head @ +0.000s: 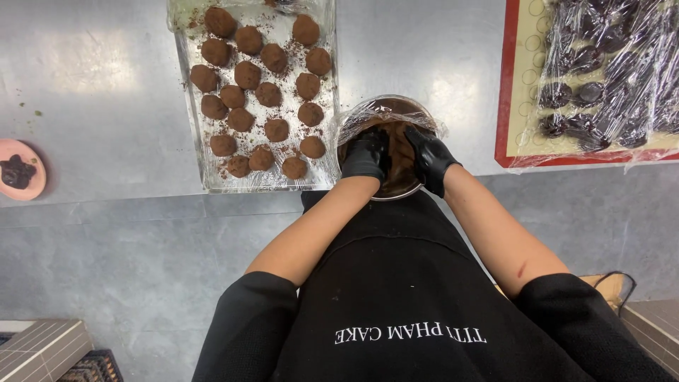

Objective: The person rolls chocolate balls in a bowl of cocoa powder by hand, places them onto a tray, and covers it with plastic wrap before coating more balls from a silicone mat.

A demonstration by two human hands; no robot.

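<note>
Both your gloved hands, left [366,157] and right [430,158], are down in the bowl [353,117]; their grip is hidden. The balls [247,74] just left look soft and crumbly: cup them lightly.

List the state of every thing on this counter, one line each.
Left hand: gloved, inside the bowl.
Right hand: gloved, inside the bowl.
Bowl: film-lined, holds brown powder.
Tray: film-lined, partly filled with powder-coated balls.
Baking mat: dark pieces under plastic wrap.
Pink dish: holds a dark lump.
</note>
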